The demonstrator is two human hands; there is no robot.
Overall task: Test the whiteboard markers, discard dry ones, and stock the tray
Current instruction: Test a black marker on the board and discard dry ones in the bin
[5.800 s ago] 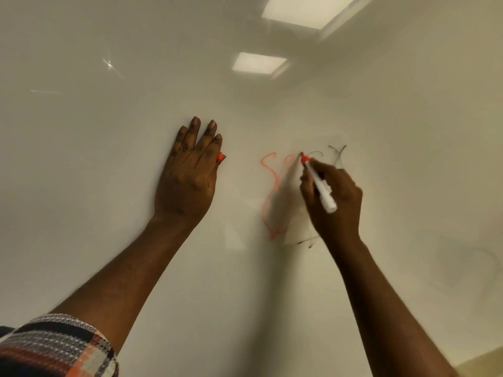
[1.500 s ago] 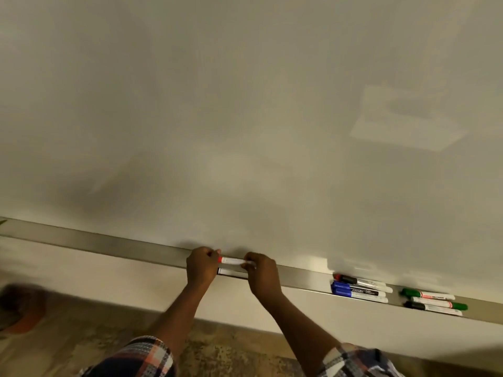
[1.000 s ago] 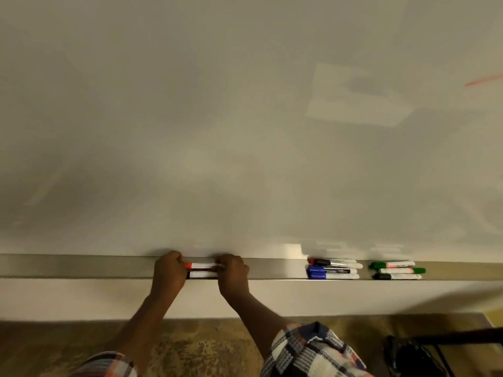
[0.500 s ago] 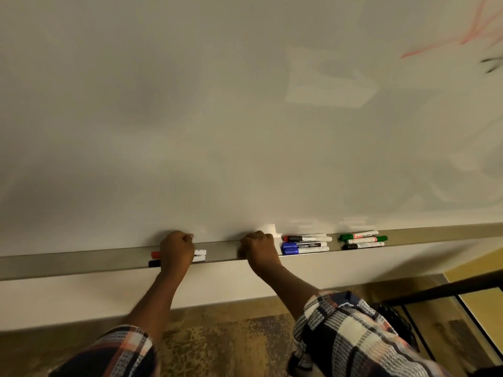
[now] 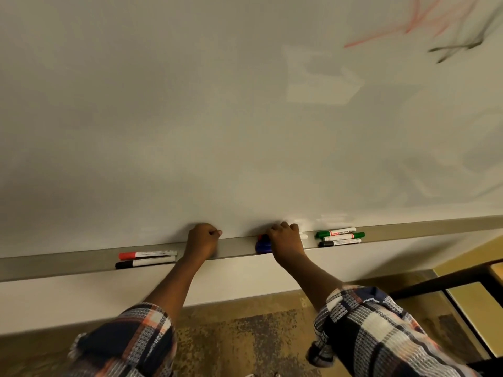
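Stocking looks to be the step in hand, with a fresh pick-up starting: both hands sit at the metal tray (image 5: 68, 263) that runs along the foot of the whiteboard (image 5: 217, 104). The left hand (image 5: 202, 242) is curled into a loose fist resting on the tray's edge, and nothing shows in it, though its palm side is hidden. Just to its left lie a red-capped marker (image 5: 147, 254) and a black-capped marker (image 5: 144, 262), side by side in the tray and apart from the fingers. The right hand (image 5: 285, 240) is bent over a small cluster of markers, of which only blue caps (image 5: 262, 247) and a bit of red poke out on its left side and a white end on its right; whether the fingers have closed on one of them or merely rest on top I cannot tell. Just to the right of that hand, three more lie stacked: two green-capped markers (image 5: 340, 234) and a black one (image 5: 340, 242). By my reading the next move calls for singling out one marker from under the right hand, lifting it clear of its neighbours and uncapping it to try on the board. Red and dark scribbles (image 5: 435, 25) at the upper right are blurred and cut by the frame edge. No bin for dry ones is in sight.
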